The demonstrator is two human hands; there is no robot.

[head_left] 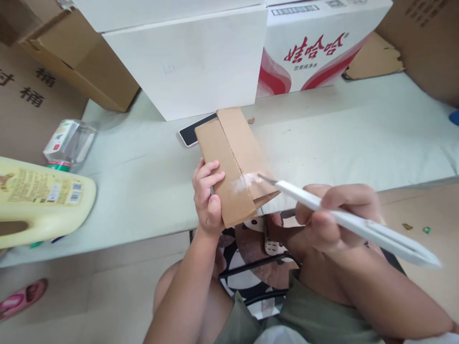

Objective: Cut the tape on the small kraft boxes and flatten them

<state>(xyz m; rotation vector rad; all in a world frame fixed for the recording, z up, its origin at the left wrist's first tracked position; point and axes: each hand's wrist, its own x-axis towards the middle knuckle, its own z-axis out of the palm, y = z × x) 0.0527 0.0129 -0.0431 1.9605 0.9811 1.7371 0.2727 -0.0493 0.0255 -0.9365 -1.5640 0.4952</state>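
My left hand is closed on the left edge of a small brown cardboard box, held tilted over the near edge of the pale table. Clear tape runs across the box's near end. My right hand grips a white utility knife, and its thin blade tip touches the taped seam on the right side of the box. A phone lies on the table, partly hidden behind the box.
A large white box and a white-and-red carton stand at the back. Brown cartons are at the left. A yellow jug and a clear bottle lie on the left side. A pink slipper is on the floor.
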